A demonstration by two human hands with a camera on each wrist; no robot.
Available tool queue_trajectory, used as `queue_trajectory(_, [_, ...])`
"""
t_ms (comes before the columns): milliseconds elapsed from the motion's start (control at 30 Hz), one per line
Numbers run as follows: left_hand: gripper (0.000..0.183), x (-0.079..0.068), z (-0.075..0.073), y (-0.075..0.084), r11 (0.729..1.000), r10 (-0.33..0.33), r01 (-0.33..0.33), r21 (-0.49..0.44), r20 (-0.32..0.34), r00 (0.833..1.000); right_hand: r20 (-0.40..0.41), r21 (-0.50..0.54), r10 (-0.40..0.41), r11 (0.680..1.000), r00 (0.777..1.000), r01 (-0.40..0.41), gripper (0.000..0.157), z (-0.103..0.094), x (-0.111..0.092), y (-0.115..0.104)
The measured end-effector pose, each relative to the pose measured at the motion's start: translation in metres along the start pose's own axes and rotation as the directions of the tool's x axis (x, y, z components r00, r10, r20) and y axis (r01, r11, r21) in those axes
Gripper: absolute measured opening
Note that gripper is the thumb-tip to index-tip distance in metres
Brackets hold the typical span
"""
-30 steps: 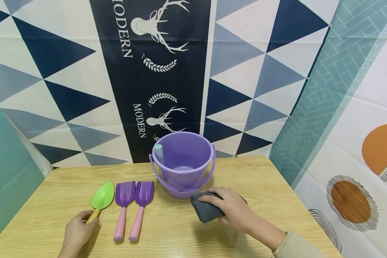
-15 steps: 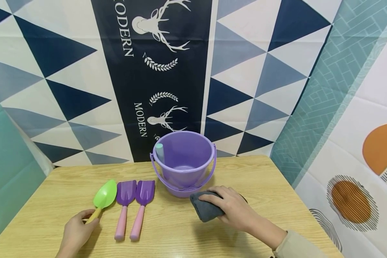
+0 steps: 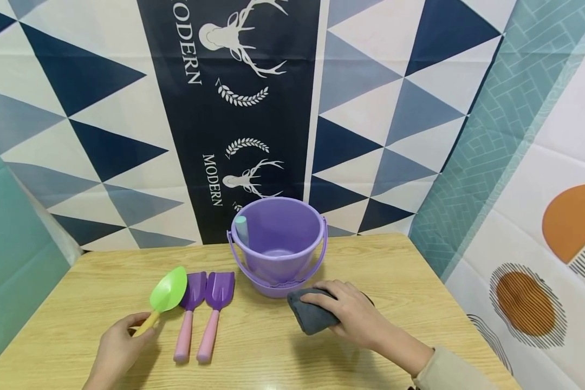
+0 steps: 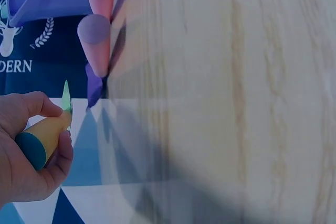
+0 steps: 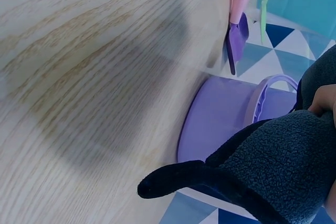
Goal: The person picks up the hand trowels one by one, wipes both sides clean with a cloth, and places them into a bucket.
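My left hand pinches the yellow handle of a toy shovel with a green, spoon-shaped blade. The shovel is raised off the table, its blade tip overlapping a purple blade in the head view. Two toy shovels with purple blades and pink handles, the left one and the right one, lie side by side to its right. My right hand grips a folded dark grey cloth, held above the table in front of the purple bucket.
The bucket stands at the back of the wooden table, its handle hanging down in front. Inside it leans something with a light teal end. Patterned cloth hangings rise behind the table and at both sides.
The green shovel has moved up and to the right, its blade now in front of the left purple shovel's blade. My right hand and the cloth stay in place.
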State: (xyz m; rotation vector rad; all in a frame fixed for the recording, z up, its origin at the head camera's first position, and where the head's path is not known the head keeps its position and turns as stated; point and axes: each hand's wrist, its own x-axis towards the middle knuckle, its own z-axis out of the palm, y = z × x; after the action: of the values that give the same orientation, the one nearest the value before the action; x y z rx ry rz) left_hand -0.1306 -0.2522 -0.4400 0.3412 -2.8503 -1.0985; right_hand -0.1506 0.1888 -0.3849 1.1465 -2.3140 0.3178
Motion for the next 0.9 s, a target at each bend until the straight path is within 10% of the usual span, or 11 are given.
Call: queue_trajectory(900, [0.041, -0.026, -0.002, 0.043, 0.989, 0.137, -0.141, 0.049, 0.068, 0.988, -0.005, 0.006, -0.018, 1.0, 1.0, 0.018, 0.063, -0.003, 0.003, -0.001])
